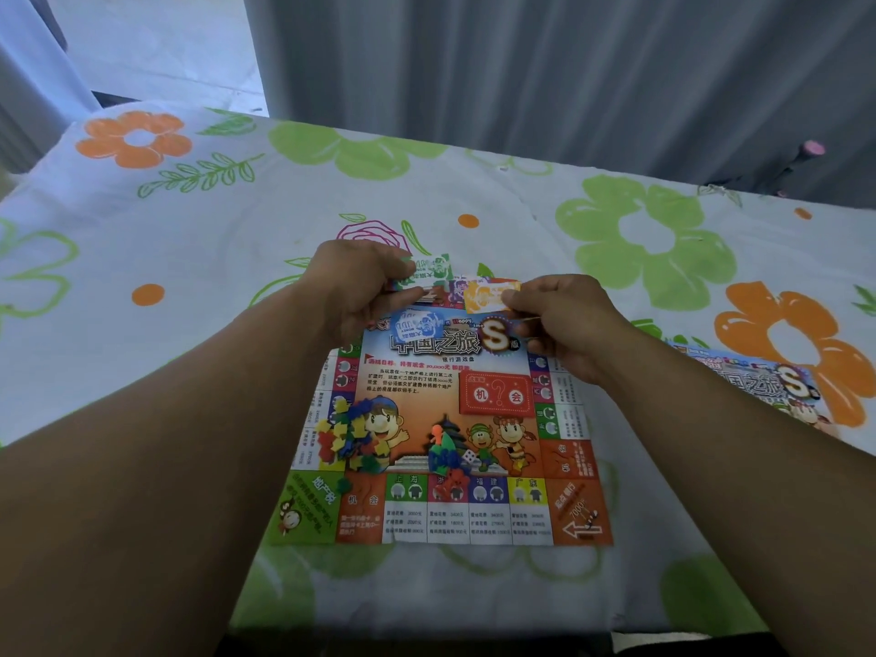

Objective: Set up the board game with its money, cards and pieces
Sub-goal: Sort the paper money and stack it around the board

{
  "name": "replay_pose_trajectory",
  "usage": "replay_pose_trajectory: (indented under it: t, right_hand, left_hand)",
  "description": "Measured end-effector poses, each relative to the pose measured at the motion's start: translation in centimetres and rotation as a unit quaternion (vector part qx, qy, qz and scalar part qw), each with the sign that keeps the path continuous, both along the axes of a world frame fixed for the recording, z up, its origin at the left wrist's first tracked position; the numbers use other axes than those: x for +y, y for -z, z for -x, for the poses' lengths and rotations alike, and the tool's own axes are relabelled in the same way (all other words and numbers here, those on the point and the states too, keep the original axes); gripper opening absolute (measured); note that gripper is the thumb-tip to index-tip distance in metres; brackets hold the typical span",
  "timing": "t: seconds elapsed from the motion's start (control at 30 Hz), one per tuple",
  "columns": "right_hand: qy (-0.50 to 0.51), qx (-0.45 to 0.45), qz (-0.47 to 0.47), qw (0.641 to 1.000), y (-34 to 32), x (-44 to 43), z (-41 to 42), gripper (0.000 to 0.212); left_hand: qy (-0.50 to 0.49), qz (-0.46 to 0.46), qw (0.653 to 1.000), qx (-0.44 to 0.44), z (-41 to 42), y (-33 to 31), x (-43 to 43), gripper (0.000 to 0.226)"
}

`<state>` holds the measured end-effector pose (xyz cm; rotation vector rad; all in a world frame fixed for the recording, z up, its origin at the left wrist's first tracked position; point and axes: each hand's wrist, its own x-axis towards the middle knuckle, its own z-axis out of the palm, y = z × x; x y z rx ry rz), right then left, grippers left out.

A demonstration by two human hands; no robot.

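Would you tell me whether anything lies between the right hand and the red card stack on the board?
Nothing visible does. The red card stack lies uncovered on the board, but the right hand is pinching an orange note.

Both arms reach forward; left hand (360, 289) and right hand (566, 322) pinch banknotes (486, 297).

Bare tablecloth (189, 258) left of board (493, 514), also beyond it. On board: piece heap (343, 438) left, red card deck (495, 395) centre-right. Box lid (758, 377) crowds right.

Soft, even daylight from the upper left, faint shadows, slight overall blur, wide-angle bending at edges.
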<state>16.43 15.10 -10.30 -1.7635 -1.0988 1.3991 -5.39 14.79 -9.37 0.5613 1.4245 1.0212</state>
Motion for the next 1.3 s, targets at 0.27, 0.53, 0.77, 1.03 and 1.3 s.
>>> replay_pose_trajectory:
  t: [0.27, 0.53, 0.77, 1.03, 1.3]
  right_hand:
    - [-0.029, -0.072, 0.014, 0.997, 0.6, -0.3, 0.5, 0.015]
    - [-0.078, -0.166, 0.008, 0.983, 0.8, -0.3, 0.3, 0.021]
    - [-0.077, -0.276, -0.039, 0.957, 0.9, 0.3, 0.2, 0.019]
    - [-0.083, -0.015, -0.094, 0.992, -0.5, -0.2, 2.7, 0.039]
    - [-0.071, -0.014, -0.111, 0.991, -0.1, 0.2, 2.9, 0.019]
  left_hand:
    - [0.001, -0.006, 1.0, -0.007, -0.1, 0.1, 0.1, 0.009]
    - [0.016, 0.001, 1.0, -0.011, -0.1, 0.1, 0.1, 0.007]
    - [0.03, 0.007, 1.0, -0.008, -0.2, 0.3, 0.0, 0.005]
    - [0.066, -0.007, 0.998, -0.011, -0.7, 0.2, -0.1, 0.002]
    - [0.07, 0.006, 0.996, -0.058, -0.6, 0.2, -0.1, 0.015]
